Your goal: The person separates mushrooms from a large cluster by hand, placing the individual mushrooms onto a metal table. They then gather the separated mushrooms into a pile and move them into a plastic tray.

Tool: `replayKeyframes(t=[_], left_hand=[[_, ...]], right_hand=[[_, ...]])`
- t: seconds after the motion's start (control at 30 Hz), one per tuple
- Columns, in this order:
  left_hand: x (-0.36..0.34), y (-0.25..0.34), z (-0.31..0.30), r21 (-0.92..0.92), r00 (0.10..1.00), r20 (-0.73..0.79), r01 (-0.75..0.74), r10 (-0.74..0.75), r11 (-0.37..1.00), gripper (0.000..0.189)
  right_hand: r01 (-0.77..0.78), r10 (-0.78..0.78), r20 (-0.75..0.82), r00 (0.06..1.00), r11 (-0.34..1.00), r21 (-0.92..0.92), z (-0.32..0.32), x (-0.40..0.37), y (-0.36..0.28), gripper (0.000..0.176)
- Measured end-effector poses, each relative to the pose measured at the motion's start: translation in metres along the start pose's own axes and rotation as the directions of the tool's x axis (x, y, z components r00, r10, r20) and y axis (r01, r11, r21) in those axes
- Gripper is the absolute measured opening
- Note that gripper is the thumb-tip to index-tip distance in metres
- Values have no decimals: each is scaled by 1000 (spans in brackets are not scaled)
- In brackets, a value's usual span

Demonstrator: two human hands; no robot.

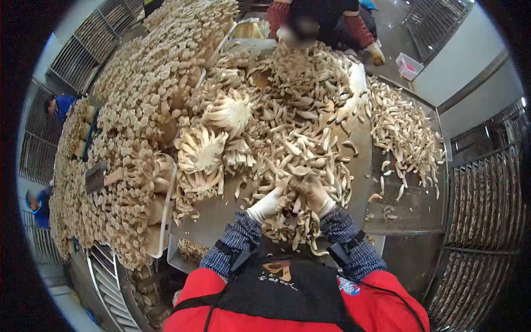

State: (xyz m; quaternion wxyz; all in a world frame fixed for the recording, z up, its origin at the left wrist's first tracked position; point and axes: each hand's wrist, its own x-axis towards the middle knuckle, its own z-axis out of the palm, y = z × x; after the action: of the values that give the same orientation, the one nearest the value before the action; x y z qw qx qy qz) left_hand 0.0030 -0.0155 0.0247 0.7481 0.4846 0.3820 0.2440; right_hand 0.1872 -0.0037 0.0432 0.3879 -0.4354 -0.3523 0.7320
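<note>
Head view, left hand [267, 203] and motion-blurred right hand [315, 196] amid mushrooms [294, 148], fingers partly obscured, grasp unclear

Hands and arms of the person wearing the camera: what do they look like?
The left hand and right hand wear off-white gloves, the right one dingier. Mottled blue-grey sleeves cover the forearms, with dark straps around them. Higher up, the sleeves are red.

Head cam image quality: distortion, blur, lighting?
Head view: strong fisheye, black corners, racks bending toward the rim; head view: a smooth blurred patch over the co-worker's head; head view: right hand smeared at the fingers, possibly motion; head view: mushroom pile evenly lit, no strong glare.
</note>
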Motion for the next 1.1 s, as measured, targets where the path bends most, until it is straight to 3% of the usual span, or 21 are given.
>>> replayKeyframes(t=[0.07, 0.1, 0.2, 0.23, 0.27, 0.3, 0.33, 0.4, 0.43, 0.47, 0.5, 0.53, 0.57, 0.67, 0.73, 0.77, 0.8, 0.87, 0.93, 0.97, 1.1], left_hand=[[11, -43, -19, 82, 984, -118, -125, 135, 989, 31], [11, -28, -21, -119, 956, -285, 33, -66, 992, 33], [12, 23, -9, 379, 839, -541, 187, 53, 906, 38], [17, 14, -16, 370, 836, -547, 198, 41, 908, 38], [23, 2, -26, 473, 798, -573, 136, 186, 871, 40], [28, -6, -35, 574, 746, -578, 84, 330, 815, 42], [23, 1, -46, 644, 759, -577, 197, 302, 739, 60], [11, 9, -63, 581, 700, -701, 446, 139, 681, 57], [7, 12, -69, 676, 620, -681, 330, 389, 659, 55], [-1, 14, -74, 572, 557, -787, 498, 265, 651, 56], [-3, 12, -80, 635, 481, -763, 434, 432, 639, 56], [-5, 7, -86, 700, 384, -714, 372, 586, 609, 56], [-4, -1, -111, 707, 405, -694, 227, 595, 670, 56], [10, -10, -125, 613, 403, -781, 349, 477, 708, 43], [16, -4, -135, 540, 417, -822, 357, 388, 762, 35], [18, 0, -140, 599, 452, -783, 361, 427, 715, 31], [17, -7, -159, 606, 601, -751, 463, 273, 647, 33], [26, -1, -177, 768, 747, -628, 552, 218, 323, 49], [39, -6, -185, 576, 593, -794, 662, 135, 479, 65], [46, 13, -177, 381, 482, -875, 747, -50, 544, 74], [46, 31, -172, 298, 485, -869, 671, -98, 679, 79]], right_hand=[[127, -57, -232, 971, 945, 301, 3, 9, -4, 27], [70, -15, -196, 980, 959, 274, -1, 11, -8, 27], [112, -82, -206, 975, 984, 135, 4, 28, -6, 35], [99, -69, -203, 977, 985, 139, 2, 40, 7, 35], [179, -265, -214, 940, 920, -349, -2, 56, 24, 50], [204, -439, -124, 890, 627, -752, -4, 70, 35, 65], [228, -573, -186, 798, 573, -787, 35, 59, -22, 63], [296, -598, -123, 792, 553, -779, 59, 75, -45, 55], [312, -598, -34, 801, 466, -828, 60, 100, -32, 51], [333, -591, 56, 805, 372, -867, 63, 124, -19, 48], [316, -548, 93, 831, 327, -891, 80, 131, -26, 44], [219, -332, 92, 939, 371, -902, 92, 153, -22, 46], [192, -326, 88, 941, 300, -934, 106, 185, -9, 48], [128, -186, 92, 978, 191, -973, 108, 241, 24, 49], [63, -70, 42, 997, 323, -944, 108, 235, 7, 40], [55, -154, -8, 988, 400, -915, 104, 229, 8, 39], [53, -231, -65, 971, 470, -881, 95, 222, 13, 38], [-57, -142, -140, 980, 470, -881, 68, 217, 30, 46], [-61, -289, -217, 932, 467, -882, 66, 198, 18, 53], [-109, -133, -184, 974, 437, -893, 65, 194, 1, 59], [-192, 81, -174, 981, 412, -891, 76, 214, 2, 52]])
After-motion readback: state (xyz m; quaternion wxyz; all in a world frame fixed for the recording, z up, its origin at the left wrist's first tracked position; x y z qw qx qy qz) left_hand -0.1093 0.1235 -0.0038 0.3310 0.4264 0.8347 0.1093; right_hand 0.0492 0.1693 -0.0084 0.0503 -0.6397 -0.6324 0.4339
